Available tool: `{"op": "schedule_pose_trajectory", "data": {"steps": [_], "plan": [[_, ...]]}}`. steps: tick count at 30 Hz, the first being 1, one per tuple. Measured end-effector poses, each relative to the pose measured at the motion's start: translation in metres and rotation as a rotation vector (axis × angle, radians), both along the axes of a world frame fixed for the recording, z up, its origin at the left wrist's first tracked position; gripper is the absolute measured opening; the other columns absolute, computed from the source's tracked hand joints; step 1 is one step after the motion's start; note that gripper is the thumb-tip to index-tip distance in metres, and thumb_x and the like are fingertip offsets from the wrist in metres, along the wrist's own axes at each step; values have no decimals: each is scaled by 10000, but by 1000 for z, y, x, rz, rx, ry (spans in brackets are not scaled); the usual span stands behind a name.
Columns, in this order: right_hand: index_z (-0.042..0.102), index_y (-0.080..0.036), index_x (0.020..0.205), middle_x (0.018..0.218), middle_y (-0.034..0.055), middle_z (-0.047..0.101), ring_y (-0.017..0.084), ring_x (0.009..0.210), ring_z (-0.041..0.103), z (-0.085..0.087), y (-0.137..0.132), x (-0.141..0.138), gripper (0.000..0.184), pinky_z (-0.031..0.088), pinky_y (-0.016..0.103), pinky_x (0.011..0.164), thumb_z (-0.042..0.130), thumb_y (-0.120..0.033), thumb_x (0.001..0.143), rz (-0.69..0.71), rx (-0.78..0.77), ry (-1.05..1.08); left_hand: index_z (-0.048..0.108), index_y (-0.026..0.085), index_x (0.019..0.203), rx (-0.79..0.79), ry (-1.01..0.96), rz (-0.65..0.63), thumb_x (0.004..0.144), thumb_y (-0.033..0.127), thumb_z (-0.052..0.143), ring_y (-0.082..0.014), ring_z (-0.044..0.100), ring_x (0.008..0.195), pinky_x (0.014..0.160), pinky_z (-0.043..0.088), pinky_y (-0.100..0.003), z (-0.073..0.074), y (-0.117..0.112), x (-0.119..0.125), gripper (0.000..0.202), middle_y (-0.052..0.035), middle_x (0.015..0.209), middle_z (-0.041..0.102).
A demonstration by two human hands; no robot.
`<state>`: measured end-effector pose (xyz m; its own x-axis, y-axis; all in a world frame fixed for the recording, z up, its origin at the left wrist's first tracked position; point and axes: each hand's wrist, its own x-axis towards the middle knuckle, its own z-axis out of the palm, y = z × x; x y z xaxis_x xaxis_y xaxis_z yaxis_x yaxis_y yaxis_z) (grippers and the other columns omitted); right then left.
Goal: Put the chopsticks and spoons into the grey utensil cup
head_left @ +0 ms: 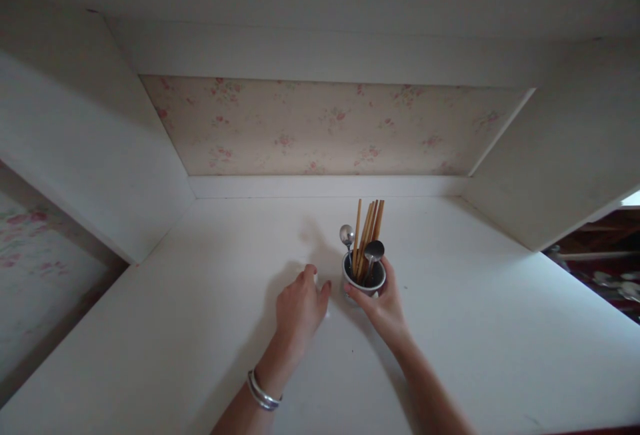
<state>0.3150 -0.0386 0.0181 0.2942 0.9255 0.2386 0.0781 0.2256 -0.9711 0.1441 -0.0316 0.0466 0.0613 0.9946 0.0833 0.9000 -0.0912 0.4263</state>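
Note:
A small white cup with a dark inside (pixel 347 288) stands upright on the white surface. Several wooden chopsticks (pixel 367 235) lean in it, along with two metal spoons: one with its shiny bowl up at the left (pixel 347 235), the other with a darker bowl at the right (pixel 374 249). My right hand (pixel 383 305) wraps round the cup's near right side, thumb in front. To the left of the cup, apart from it, is my left hand (pixel 300 305), fingers curled and thumb a little away. Whitish bits show beside its thumb, but I cannot make out what they are.
The white surface (pixel 200 308) runs back to a low ledge (pixel 325 187) and a flowered panel (pixel 300 128). White side panels (pixel 540 148) and an overhead board (pixel 320 55) frame the space. At far right, beyond the edge, lie blurred metal items (pixel 615 285).

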Motion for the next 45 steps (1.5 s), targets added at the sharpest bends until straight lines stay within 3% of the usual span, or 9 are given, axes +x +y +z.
{"op": "schedule_pose_trajectory", "data": {"steps": [3,14,17,21,25,28,35,41,45], "plan": [[401,-277,1357,1272,93,602,300,1155,584,-1,-2,-4,871,445,511,1023,867,-357,625,6,8,-29,505,205,1134,-38,75,7,883,450,543,-284,703,843,651,460,-313,-3,-1,7,352,-90,966,720],[375,-277,1371,1253,99,612,316,1157,583,-8,-4,-5,880,440,535,1023,859,-349,640,51,42,-27,540,139,1086,-78,14,37,926,182,383,-274,703,866,691,437,-315,-7,11,-5,228,-152,934,722],[392,-282,1363,1243,93,621,310,1145,593,-9,-3,-5,857,453,516,1017,856,-335,644,60,56,-20,543,143,1079,-80,-186,62,917,186,415,-256,692,888,717,437,-308,-15,20,-14,210,-145,935,720],[394,-275,1360,1228,100,634,305,1122,611,-8,-3,-6,862,478,501,995,860,-324,637,64,62,4,511,141,1155,-73,-674,63,897,264,482,-213,674,866,727,453,-294,-16,32,-24,288,-111,941,724],[386,-288,1369,1229,88,635,300,1118,609,-6,-3,-6,866,463,519,1008,856,-351,644,73,48,13,578,148,1108,-19,-1071,13,868,376,540,-166,632,826,713,442,-251,4,30,-23,333,-67,916,709],[379,-287,1380,1252,84,623,304,1139,595,-4,-3,-5,865,447,522,1025,849,-354,657,92,48,10,625,146,943,-2,-1184,-68,857,390,569,-114,556,699,665,416,-222,25,22,-13,264,-31,837,676],[401,-290,1359,1249,72,626,311,1137,594,-1,-3,-5,826,452,520,1018,840,-342,661,98,53,15,674,142,848,36,-1029,-76,885,458,531,-120,540,633,594,408,-217,61,19,22,350,-15,715,646],[421,-281,1350,1255,72,626,299,1159,583,-1,-3,-7,814,433,499,1034,838,-291,651,82,61,39,687,164,714,189,-693,-99,910,415,508,-142,590,771,717,459,-239,40,24,38,365,-51,852,615],[432,-266,1346,1230,85,647,287,1121,615,3,-3,-10,807,473,472,995,842,-289,651,82,69,92,731,182,824,219,-560,-113,919,394,509,-160,584,829,759,467,-257,28,20,41,321,-59,877,608]]}}
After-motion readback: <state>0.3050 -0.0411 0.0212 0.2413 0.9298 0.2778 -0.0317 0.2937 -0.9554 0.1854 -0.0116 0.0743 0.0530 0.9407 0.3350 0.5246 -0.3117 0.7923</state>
